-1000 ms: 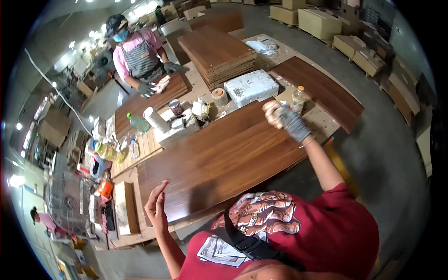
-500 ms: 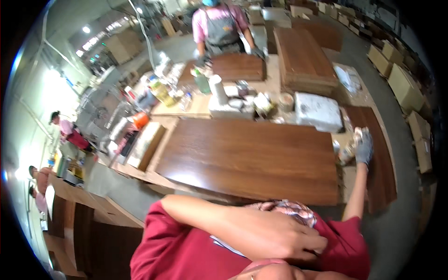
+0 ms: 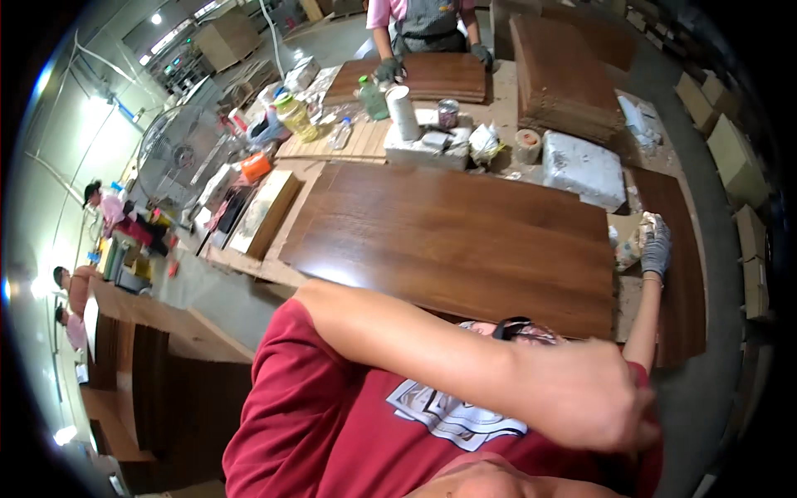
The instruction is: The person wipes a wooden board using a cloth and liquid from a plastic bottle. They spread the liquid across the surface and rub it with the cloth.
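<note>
My left arm lies across my chest, and my bare left hand (image 3: 594, 398) hangs in front of my right shoulder. Its fingers look bent but are smeared by motion, so what they hold, if anything, cannot be made out. To the right, my right hand (image 3: 656, 249) wears a grey knit glove and grips a pale crumpled wad (image 3: 644, 231), perhaps a cloth. It is over a narrow dark brown board (image 3: 677, 282), beside a crumpled clear plastic bag (image 3: 624, 253). A wide glossy brown wooden panel (image 3: 457, 236) lies flat before me, its near edge partly behind my left arm.
Across the table, a person in an apron has gloved hands on another brown panel (image 3: 440, 75). Stacked panels (image 3: 569, 79), a white wrapped block (image 3: 583, 170), a tape roll (image 3: 526, 147), bottles (image 3: 374, 100) and a wood block (image 3: 266, 216) stand around. A large fan (image 3: 178, 153) is at left.
My left hand has moved right across my chest, toward my right shoulder. The view has tilted down, so the table sits higher. My right hand keeps its grip on the wad.
</note>
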{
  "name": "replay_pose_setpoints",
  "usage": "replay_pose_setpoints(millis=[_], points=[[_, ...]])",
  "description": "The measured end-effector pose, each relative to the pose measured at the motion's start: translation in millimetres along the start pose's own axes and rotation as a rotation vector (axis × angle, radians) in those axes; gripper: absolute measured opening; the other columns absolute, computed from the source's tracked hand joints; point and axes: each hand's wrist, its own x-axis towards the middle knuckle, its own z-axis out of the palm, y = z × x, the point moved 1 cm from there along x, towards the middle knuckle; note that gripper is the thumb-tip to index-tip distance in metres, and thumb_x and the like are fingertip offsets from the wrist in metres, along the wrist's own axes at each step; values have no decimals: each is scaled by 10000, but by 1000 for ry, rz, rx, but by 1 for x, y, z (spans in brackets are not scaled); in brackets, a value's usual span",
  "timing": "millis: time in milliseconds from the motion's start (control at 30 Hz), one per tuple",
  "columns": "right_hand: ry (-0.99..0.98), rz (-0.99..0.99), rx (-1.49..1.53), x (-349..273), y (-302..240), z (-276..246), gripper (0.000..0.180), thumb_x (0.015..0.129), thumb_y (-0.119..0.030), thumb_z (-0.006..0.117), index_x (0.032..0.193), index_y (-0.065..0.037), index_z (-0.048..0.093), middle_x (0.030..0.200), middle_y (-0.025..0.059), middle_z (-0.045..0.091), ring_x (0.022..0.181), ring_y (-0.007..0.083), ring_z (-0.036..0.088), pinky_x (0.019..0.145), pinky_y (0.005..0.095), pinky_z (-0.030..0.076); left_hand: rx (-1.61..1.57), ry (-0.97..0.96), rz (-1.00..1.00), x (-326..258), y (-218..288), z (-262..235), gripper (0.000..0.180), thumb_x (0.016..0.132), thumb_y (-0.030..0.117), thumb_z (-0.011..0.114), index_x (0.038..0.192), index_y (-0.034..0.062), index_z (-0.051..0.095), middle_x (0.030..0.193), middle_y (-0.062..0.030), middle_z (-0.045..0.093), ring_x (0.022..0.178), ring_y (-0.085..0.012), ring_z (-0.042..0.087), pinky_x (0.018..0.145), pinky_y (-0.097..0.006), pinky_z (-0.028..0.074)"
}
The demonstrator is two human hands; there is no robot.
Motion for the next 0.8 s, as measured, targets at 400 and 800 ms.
replay_pose_setpoints(millis=[400,800], points=[[-100,76,-45,8,0,27,433,985,-138,591,1411,-91,528,1482,156,513,1343,330,512,1138,408,410,82,-161,-24,-150,-110,-12,229,943,250,601,1136,128,619,870,-61,542,767,-248,629,544,-394,516],[-234,7,250,18,-26,21,330,939,-133,562,1237,-106,701,1216,151,714,1111,320,681,956,418,542,-421,-95,-503,-233,-62,-13,577,1070,462,327,1128,-13,650,1152,-217,620,1096,-423,594,959,-482,472]])
